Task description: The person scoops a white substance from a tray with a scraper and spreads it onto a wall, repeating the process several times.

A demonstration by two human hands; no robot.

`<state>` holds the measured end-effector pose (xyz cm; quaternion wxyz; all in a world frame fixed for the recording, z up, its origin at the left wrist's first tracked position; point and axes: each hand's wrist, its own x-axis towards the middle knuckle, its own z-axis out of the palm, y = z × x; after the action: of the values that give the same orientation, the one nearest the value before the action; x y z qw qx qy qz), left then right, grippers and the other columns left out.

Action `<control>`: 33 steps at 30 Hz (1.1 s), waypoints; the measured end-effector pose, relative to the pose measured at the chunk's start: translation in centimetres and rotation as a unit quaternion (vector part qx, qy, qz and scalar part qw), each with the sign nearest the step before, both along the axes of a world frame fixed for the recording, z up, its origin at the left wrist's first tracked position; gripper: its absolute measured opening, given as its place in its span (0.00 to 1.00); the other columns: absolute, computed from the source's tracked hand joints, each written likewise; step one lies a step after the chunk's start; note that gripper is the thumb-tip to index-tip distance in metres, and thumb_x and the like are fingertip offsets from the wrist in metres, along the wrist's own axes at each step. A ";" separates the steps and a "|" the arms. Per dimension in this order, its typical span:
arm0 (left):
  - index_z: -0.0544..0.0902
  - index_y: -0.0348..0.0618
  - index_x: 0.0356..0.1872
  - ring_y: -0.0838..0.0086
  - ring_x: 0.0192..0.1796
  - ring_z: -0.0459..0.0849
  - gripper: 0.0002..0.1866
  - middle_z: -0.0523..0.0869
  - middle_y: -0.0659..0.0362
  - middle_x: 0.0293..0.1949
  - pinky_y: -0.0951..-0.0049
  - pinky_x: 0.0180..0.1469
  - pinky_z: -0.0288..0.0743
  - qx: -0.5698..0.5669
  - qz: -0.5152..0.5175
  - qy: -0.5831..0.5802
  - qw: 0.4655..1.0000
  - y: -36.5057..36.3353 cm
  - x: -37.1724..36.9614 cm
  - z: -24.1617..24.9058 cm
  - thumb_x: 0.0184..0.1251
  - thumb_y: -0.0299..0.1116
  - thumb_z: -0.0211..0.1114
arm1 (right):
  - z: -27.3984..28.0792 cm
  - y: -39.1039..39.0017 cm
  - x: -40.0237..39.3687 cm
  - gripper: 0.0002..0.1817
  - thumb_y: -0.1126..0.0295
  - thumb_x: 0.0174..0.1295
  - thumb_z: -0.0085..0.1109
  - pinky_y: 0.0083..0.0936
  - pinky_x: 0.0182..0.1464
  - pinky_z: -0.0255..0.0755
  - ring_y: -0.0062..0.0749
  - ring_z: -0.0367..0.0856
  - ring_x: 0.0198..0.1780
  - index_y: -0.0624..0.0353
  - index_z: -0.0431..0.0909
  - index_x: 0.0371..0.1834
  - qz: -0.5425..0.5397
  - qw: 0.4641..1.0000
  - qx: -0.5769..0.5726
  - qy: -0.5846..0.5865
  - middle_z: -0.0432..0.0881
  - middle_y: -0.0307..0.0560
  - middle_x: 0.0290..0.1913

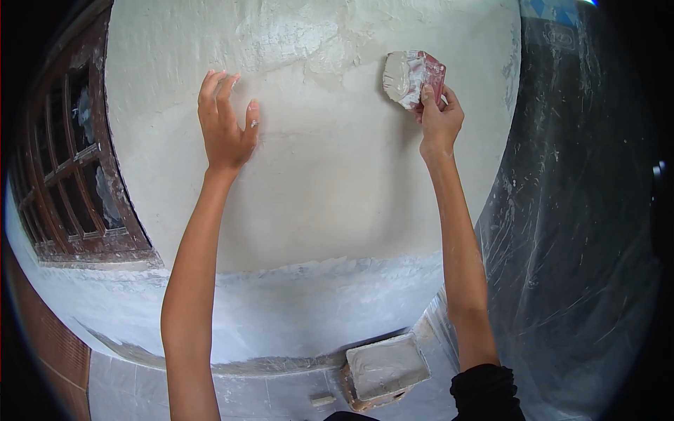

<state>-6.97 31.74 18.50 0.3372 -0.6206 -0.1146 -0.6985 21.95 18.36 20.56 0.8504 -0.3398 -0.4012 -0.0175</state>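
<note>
Near the upper right of a pale plastered wall, my right hand grips a red scraper. Grey-white plaster coats the scraper's left part. My left hand is raised at the wall's upper left, fingers apart and holding nothing, with a white smear on the thumb. Whether its fingertips touch the wall cannot be made out. Wet, uneven plaster shows high on the wall between the hands.
A brown wooden window frame is at the left. Dark plastic sheeting hangs at the right. Below, a tray of plaster stands on the grey tiled floor, with a small block beside it.
</note>
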 end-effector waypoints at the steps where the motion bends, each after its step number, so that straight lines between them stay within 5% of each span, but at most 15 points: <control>1: 0.70 0.44 0.65 0.51 0.74 0.62 0.24 0.67 0.50 0.67 0.50 0.71 0.59 0.001 -0.004 0.012 1.000 -0.1 0.1 -0.2 0.69 0.37 0.58 | -0.6 -0.9 0.0 0.18 0.70 0.68 0.63 0.18 0.25 0.65 0.18 0.73 0.24 0.71 0.75 0.55 0.000 1.000 -0.008 0.002 0.82 0.40 0.29; 10: 0.69 0.43 0.65 0.53 0.74 0.60 0.23 0.67 0.51 0.67 0.52 0.72 0.57 -0.097 -0.057 0.112 0.987 -6.8 2.2 -9.0 0.71 0.37 0.58 | -7.7 -7.3 -0.1 0.16 0.70 0.68 0.63 0.19 0.24 0.68 0.20 0.74 0.21 0.71 0.76 0.52 0.097 0.992 -0.063 -0.052 0.82 0.42 0.26; 16: 0.67 0.38 0.67 0.54 0.72 0.66 0.25 0.74 0.49 0.63 0.55 0.71 0.60 -0.214 -0.090 0.140 0.963 -13.0 4.5 -17.7 0.75 0.40 0.56 | -14.4 -9.2 3.8 0.15 0.71 0.65 0.67 0.18 0.28 0.71 0.21 0.80 0.28 0.67 0.79 0.51 0.092 0.983 -0.104 -0.117 0.85 0.43 0.32; 17: 0.67 0.38 0.67 0.54 0.72 0.66 0.25 0.74 0.49 0.63 0.55 0.71 0.60 -0.241 -0.091 0.146 0.955 -14.0 4.7 -19.0 0.75 0.40 0.56 | -14.9 -10.3 2.9 0.10 0.71 0.69 0.61 0.16 0.26 0.69 0.17 0.77 0.26 0.65 0.81 0.49 0.113 0.978 -0.124 -0.128 0.83 0.39 0.30; 26: 0.69 0.44 0.66 0.50 0.66 0.70 0.25 0.73 0.50 0.63 0.49 0.69 0.60 -0.397 -0.175 0.112 0.894 -20.8 5.1 -32.2 0.74 0.45 0.58 | -25.1 -17.5 6.1 0.07 0.69 0.71 0.60 0.16 0.29 0.69 0.19 0.76 0.27 0.61 0.81 0.46 0.086 0.950 -0.293 -0.070 0.81 0.35 0.30; 29: 0.68 0.38 0.66 0.55 0.66 0.72 0.25 0.75 0.48 0.63 0.54 0.69 0.64 -0.464 -0.171 0.118 0.861 -23.6 5.4 -35.4 0.75 0.41 0.58 | -29.1 -20.7 8.1 0.15 0.70 0.65 0.68 0.19 0.30 0.74 0.21 0.82 0.32 0.65 0.79 0.50 0.108 0.938 -0.324 -0.064 0.86 0.43 0.38; 33: 0.67 0.37 0.66 0.55 0.65 0.74 0.27 0.75 0.47 0.62 0.54 0.68 0.64 -0.546 -0.161 0.079 0.819 -26.8 6.5 -41.8 0.75 0.44 0.59 | -32.9 -24.6 6.5 0.16 0.70 0.66 0.67 0.19 0.27 0.74 0.22 0.81 0.27 0.69 0.77 0.50 0.082 0.916 -0.392 -0.034 0.86 0.47 0.34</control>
<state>-0.46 4.92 -23.28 -0.1661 -0.7654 -0.3486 -0.5148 28.47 -6.29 -12.31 0.6330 -0.6111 -0.4314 0.1995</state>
